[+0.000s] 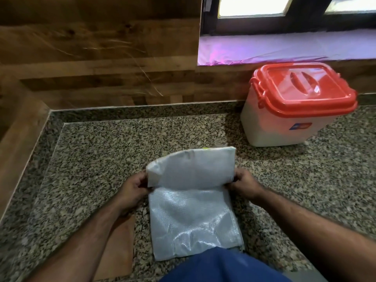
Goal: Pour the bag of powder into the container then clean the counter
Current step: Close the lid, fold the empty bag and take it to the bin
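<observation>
A white woven bag (193, 210) lies flat on the speckled granite counter (91, 159) in front of me, its far half folded up and back toward me. My left hand (134, 190) pinches the bag's left edge at the fold, and my right hand (244, 184) pinches its right edge. A white plastic container (284, 127) with a closed red clip-on lid (305, 90) stands at the back right of the counter, apart from the bag. No powder shows on the counter.
A wood-panelled wall runs along the back and left of the counter. A window with a purple-lit sill (284, 47) sits above the container. A brown flat piece (118, 251) lies under my left forearm. Blue cloth (223, 267) of my clothing covers the bag's near edge.
</observation>
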